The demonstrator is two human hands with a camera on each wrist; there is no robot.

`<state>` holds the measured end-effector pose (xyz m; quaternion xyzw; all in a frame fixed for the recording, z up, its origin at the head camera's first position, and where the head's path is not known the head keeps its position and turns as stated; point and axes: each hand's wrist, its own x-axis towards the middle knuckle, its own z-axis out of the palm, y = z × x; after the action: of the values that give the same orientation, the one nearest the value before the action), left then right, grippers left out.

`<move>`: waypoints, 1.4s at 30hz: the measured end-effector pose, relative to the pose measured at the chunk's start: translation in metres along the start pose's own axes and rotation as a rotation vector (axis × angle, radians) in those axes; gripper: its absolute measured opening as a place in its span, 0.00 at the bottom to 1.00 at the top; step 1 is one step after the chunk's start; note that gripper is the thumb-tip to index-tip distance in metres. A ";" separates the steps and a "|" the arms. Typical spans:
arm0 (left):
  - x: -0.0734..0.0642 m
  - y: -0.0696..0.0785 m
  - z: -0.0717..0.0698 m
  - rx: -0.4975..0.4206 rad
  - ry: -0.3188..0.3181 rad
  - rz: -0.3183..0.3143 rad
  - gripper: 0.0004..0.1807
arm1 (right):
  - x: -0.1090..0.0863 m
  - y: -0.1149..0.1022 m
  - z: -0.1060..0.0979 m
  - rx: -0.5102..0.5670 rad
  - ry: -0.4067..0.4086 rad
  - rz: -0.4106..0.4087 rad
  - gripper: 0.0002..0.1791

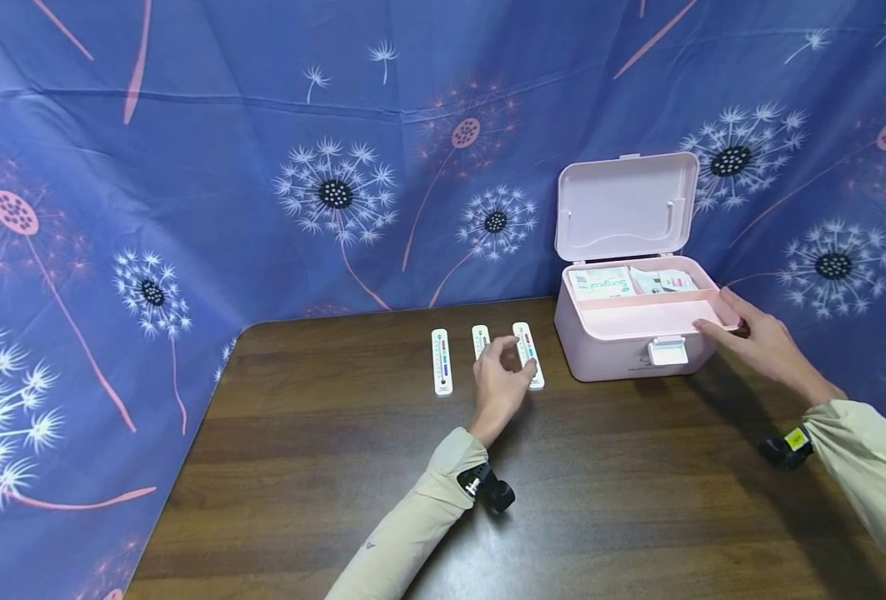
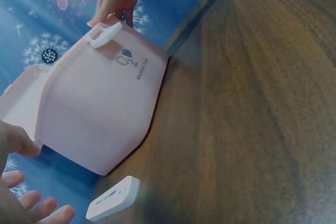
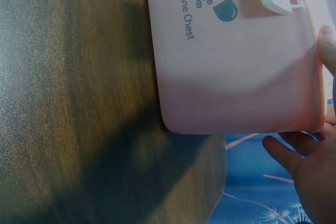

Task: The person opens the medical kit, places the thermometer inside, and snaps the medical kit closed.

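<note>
A pink medicine chest (image 1: pixel 608 354) stands on the table with its lid (image 1: pixel 626 208) raised. My right hand (image 1: pixel 768 346) grips its right rim, the thumb on top and the fingers outside. My left hand (image 1: pixel 497 392) hovers over the right-hand thermometer (image 1: pixel 523 336), a white strip with coloured marks. In the left wrist view, its spread, slightly bent fingers stay apart from that thermometer (image 2: pixel 113 199). A second thermometer (image 1: pixel 481 333) lies partly hidden behind the left hand. Farther left is a third thermometer (image 1: pixel 441 362).
Inside the chest, a packet marked Surgical (image 1: pixel 602 283) and another white packet (image 1: pixel 663 282) lie behind a divider. A white latch (image 1: pixel 668 351) hangs at its front. The wooden table (image 1: pixel 300 467) meets a blue dandelion-print cloth (image 1: pixel 225 183) at the back and left.
</note>
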<state>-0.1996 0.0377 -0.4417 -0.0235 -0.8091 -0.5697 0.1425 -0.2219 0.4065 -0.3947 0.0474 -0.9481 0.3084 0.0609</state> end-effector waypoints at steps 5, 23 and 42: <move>-0.004 -0.005 0.003 0.003 -0.004 -0.032 0.21 | 0.000 0.002 0.001 0.000 0.004 -0.010 0.44; -0.009 -0.018 0.018 0.068 0.007 -0.127 0.22 | -0.002 0.003 0.002 0.027 0.044 -0.028 0.43; 0.005 -0.024 0.047 0.429 0.001 -0.122 0.30 | -0.003 0.002 0.004 0.035 0.057 -0.023 0.43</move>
<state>-0.2190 0.0727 -0.4768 0.0565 -0.9116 -0.3921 0.1098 -0.2198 0.4058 -0.3993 0.0503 -0.9399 0.3253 0.0906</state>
